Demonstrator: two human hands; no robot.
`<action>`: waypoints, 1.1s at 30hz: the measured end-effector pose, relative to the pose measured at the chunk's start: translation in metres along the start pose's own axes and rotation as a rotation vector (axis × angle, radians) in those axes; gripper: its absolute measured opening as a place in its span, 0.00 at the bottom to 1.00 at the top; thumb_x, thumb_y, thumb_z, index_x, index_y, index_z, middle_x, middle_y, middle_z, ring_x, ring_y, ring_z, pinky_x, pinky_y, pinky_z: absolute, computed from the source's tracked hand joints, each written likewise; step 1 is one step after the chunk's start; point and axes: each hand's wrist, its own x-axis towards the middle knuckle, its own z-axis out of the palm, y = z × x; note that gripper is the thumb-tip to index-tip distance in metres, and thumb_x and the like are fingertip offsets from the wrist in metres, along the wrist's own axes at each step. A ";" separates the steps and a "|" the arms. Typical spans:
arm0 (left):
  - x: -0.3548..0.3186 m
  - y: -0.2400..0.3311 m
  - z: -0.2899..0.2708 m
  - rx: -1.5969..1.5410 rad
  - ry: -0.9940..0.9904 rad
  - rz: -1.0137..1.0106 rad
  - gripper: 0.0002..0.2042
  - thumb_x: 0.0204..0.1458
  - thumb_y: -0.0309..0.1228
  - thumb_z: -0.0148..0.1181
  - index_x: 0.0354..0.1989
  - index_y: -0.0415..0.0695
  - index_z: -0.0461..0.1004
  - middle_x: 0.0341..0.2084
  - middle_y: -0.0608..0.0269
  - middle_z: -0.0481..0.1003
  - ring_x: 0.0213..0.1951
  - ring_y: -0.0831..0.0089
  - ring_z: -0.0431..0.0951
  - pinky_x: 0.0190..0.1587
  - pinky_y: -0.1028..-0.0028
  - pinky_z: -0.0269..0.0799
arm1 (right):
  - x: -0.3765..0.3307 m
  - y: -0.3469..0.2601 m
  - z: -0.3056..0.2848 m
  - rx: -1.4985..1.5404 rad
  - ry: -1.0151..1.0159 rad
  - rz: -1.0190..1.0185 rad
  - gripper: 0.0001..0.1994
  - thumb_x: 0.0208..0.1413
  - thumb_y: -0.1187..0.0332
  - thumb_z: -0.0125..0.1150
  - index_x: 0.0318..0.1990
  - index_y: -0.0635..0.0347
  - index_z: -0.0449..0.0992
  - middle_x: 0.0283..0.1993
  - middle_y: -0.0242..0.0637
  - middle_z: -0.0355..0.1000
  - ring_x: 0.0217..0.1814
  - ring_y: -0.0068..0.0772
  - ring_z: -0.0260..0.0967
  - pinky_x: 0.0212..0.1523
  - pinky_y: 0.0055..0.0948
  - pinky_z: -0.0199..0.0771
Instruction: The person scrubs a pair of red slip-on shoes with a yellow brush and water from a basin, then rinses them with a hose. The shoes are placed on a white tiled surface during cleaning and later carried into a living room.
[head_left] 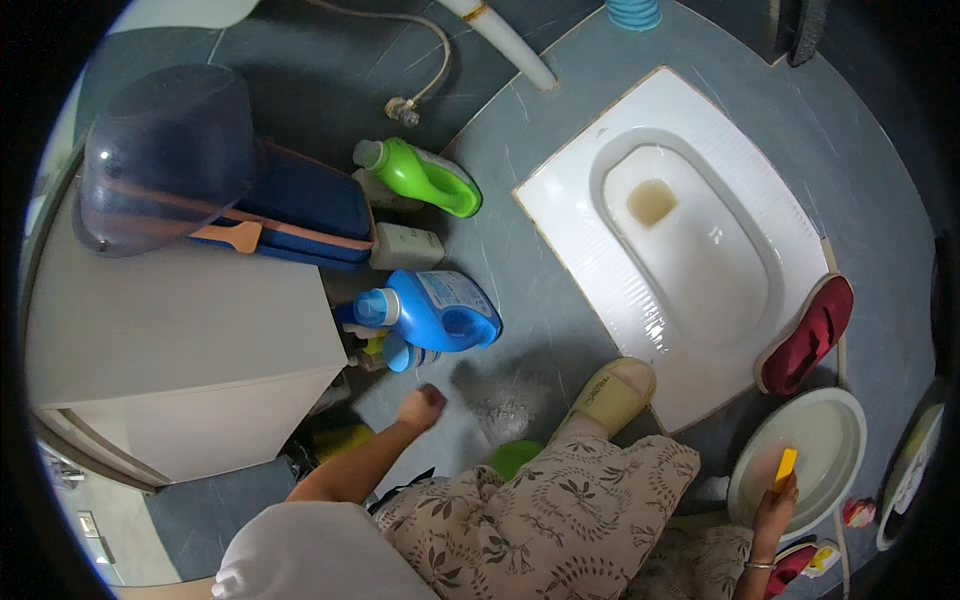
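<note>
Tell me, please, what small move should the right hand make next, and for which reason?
Probably the right hand should lower the yellow object into the white basin: it already grips this object over the basin's opening, as seen from above, while the left hand is far from it, nearer the blue bottle.
</note>
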 end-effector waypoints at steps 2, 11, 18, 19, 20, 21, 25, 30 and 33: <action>0.017 -0.015 -0.004 -0.019 0.404 -0.244 0.21 0.43 0.47 0.63 0.32 0.37 0.74 0.30 0.48 0.77 0.34 0.53 0.78 0.37 0.58 0.72 | -0.001 0.003 -0.007 -0.023 -0.033 0.012 0.28 0.47 0.83 0.50 0.60 0.68 0.58 0.52 0.55 0.63 0.55 0.54 0.62 0.57 0.38 0.61; 0.127 -0.133 0.013 -0.386 0.064 -0.648 0.34 0.40 0.58 0.61 0.42 0.38 0.63 0.40 0.50 0.64 0.38 0.54 0.65 0.41 0.55 0.65 | 0.003 -0.008 -0.045 -0.135 -0.026 0.031 0.26 0.47 0.77 0.53 0.57 0.66 0.61 0.53 0.57 0.66 0.55 0.55 0.64 0.56 0.40 0.63; 0.074 -0.118 0.050 -0.723 0.069 -0.376 0.45 0.43 0.50 0.64 0.63 0.43 0.45 0.60 0.50 0.47 0.59 0.49 0.51 0.56 0.50 0.56 | -0.013 -0.036 -0.035 0.010 0.158 0.294 0.25 0.46 0.72 0.57 0.55 0.58 0.62 0.35 0.57 0.72 0.38 0.60 0.70 0.37 0.47 0.71; 0.061 -0.119 0.056 -0.660 0.049 -0.309 0.47 0.43 0.49 0.64 0.66 0.44 0.42 0.63 0.50 0.44 0.62 0.48 0.49 0.59 0.50 0.54 | -0.017 -0.039 -0.035 0.035 0.162 0.321 0.24 0.46 0.72 0.57 0.54 0.58 0.62 0.34 0.57 0.72 0.38 0.60 0.70 0.36 0.47 0.71; 0.047 -0.111 0.055 -0.411 0.035 -0.199 0.49 0.39 0.51 0.66 0.65 0.42 0.45 0.61 0.46 0.49 0.60 0.46 0.54 0.56 0.49 0.58 | -0.020 -0.042 -0.035 0.109 0.171 0.321 0.24 0.46 0.72 0.56 0.54 0.58 0.62 0.33 0.57 0.72 0.37 0.60 0.70 0.35 0.47 0.71; 0.032 -0.096 0.051 -0.284 0.025 -0.102 0.48 0.38 0.50 0.67 0.65 0.42 0.46 0.60 0.46 0.50 0.59 0.46 0.55 0.56 0.50 0.57 | -0.026 -0.045 -0.036 0.178 0.183 0.324 0.23 0.46 0.72 0.56 0.53 0.59 0.62 0.32 0.56 0.72 0.36 0.60 0.71 0.34 0.47 0.71; 0.002 -0.014 0.024 0.012 0.132 0.396 0.46 0.36 0.45 0.67 0.63 0.41 0.49 0.56 0.45 0.54 0.56 0.46 0.57 0.56 0.52 0.56 | -0.038 -0.068 -0.047 0.319 0.209 0.302 0.19 0.46 0.74 0.56 0.49 0.60 0.64 0.32 0.57 0.71 0.36 0.59 0.71 0.34 0.46 0.71; -0.007 0.188 -0.086 0.159 0.352 1.104 0.44 0.33 0.38 0.68 0.61 0.40 0.52 0.51 0.45 0.58 0.52 0.45 0.60 0.56 0.54 0.54 | -0.053 -0.060 -0.053 0.696 0.364 0.243 0.10 0.47 0.76 0.55 0.39 0.65 0.67 0.32 0.53 0.70 0.35 0.57 0.69 0.35 0.41 0.69; -0.060 0.337 -0.120 0.096 0.362 1.219 0.46 0.28 0.33 0.68 0.61 0.39 0.52 0.50 0.43 0.58 0.51 0.44 0.60 0.55 0.55 0.55 | -0.054 -0.042 -0.044 0.799 0.542 0.213 0.10 0.47 0.75 0.55 0.39 0.65 0.67 0.34 0.52 0.69 0.38 0.55 0.68 0.37 0.39 0.68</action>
